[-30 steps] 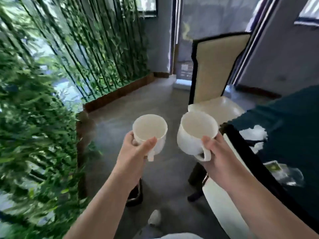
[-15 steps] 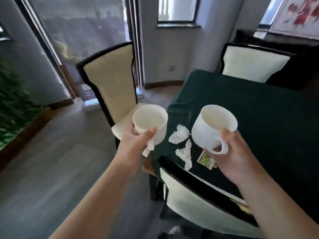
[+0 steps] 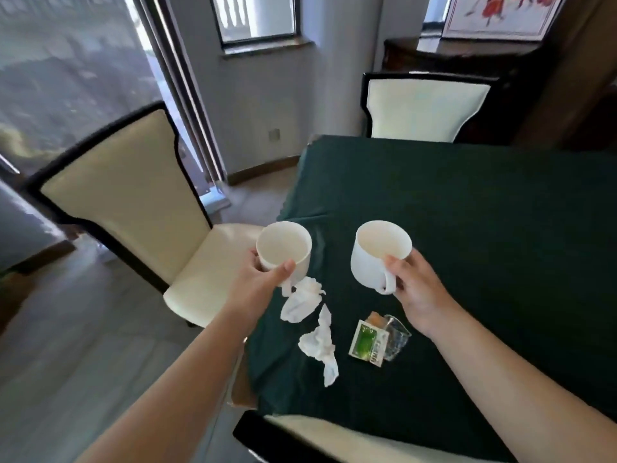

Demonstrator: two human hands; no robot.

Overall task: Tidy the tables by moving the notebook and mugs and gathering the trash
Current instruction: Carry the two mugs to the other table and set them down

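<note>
My left hand (image 3: 258, 285) grips a white mug (image 3: 283, 248) by its side, held upright over the left edge of the dark green table (image 3: 484, 228). My right hand (image 3: 417, 289) holds a second, rounder white mug (image 3: 379, 253) by its handle, above the table. Both mugs look empty. Below them on the cloth lie two crumpled white tissues (image 3: 300, 302) (image 3: 320, 345) and a small green-and-white packet with clear wrapper (image 3: 377, 339). No notebook is in view.
A cream chair with black frame (image 3: 133, 195) stands left of the table, another (image 3: 424, 105) at its far side, and a third chair back (image 3: 334, 436) is at the near edge below my arms. Grey floor lies to the left, window and wall behind.
My view has swung right from the bamboo screen to the table. Both mugs, still in my hands, have moved forward and now hang over the green cloth near the trash.
</note>
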